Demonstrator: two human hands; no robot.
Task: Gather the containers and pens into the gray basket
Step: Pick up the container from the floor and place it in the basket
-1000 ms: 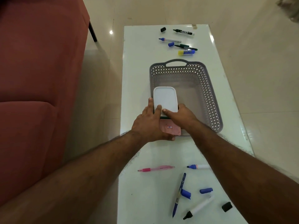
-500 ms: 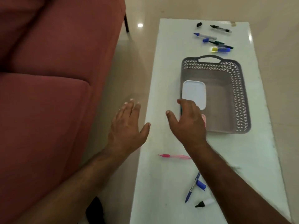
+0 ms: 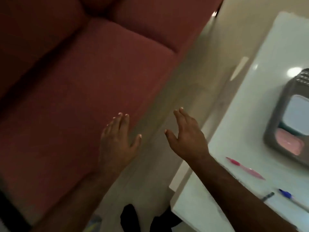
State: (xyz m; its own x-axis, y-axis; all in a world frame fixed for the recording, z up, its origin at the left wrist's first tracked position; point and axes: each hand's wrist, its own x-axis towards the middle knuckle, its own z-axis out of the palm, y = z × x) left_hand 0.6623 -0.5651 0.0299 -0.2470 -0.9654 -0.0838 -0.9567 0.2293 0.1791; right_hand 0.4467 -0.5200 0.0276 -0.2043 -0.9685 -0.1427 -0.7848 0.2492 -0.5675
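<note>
Right now both hands are spread flat with straight fingers and hold nothing: the left hand (image 3: 117, 139) hangs over the edge of the red sofa (image 3: 80, 91), and the right hand (image 3: 187, 136) hangs over the strip of floor (image 3: 182, 91) just left of the white surface (image 3: 247, 101). To the right of the right hand, near its forearm, a pink pen (image 3: 245, 168) lies loose on the surface, and further along the arm lies a blue pen (image 3: 286, 194), blurred. Both look light, stiff and smooth, apt to roll on the glossy top, so a pinch across the middle of the barrel seems the safest hold. Well to the right of both hands sits the gray basket (image 3: 277, 124), cut off by the frame edge, with a white-lidded container (image 3: 297, 113) and a pink container (image 3: 288, 144) already inside. These look like light, rigid plastic boxes, best taken by their long sides.
</note>
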